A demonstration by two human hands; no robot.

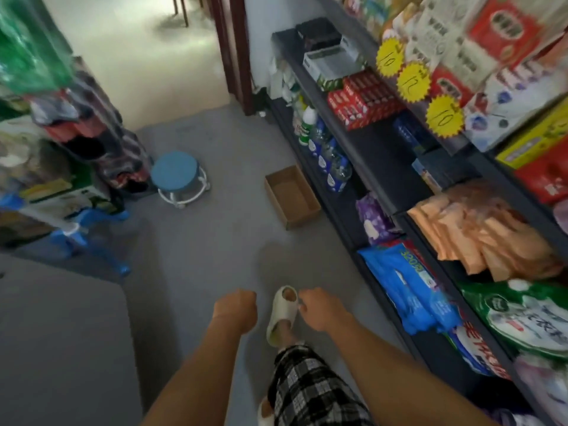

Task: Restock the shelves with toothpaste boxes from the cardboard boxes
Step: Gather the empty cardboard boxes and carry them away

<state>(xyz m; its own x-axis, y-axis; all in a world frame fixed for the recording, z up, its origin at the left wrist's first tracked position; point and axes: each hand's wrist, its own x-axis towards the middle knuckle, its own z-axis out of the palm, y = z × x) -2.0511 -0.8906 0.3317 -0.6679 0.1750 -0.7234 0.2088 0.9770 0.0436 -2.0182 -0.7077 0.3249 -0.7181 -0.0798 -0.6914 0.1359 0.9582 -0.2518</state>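
**Both hands free in aisle, box on floor ahead**

Head view, motion blur throughout. Person stands in a shop aisle on grey floor point(196, 241), both bare arms stretched forward and down.

Left hand point(236, 310): fingers curled under into a loose fist, holding nothing. Right hand point(319, 309): fingers also curled in, nothing in them; it overlaps a pale slipper point(282, 315) in the picture, but contact cannot be told. Checked shorts point(307, 392) show at the bottom, a second slipper at the lower edge.

Cardboard box point(292, 196): on the floor ahead, just beside the base of the dark shelf unit point(368, 155) on the right. Open top, looks empty inside. Well apart from both hands.

Toothpaste boxes point(359, 101): red, stacked in rows on a middle shelf, toward the far end of the unit. Beside them, further back, white-and-green boxes and a dark box. A bare stretch of shelf lies nearer the camera, just past the red stack.

Other stock on the right: bottles point(325, 152) on the bottom shelf near the cardboard box, orange packets point(479, 238), blue packets point(408, 287), green-and-white bags nearest. Yellow starburst price tags point(413, 81) hang off the upper shelf edge, reading 10, 12, 10.

Left side: blue round stool point(176, 175) on a white wheeled ring, standing in the aisle. Behind it a rack of blurred goods. Blue plastic frame point(92, 235) lower left. Doorway at the far end.
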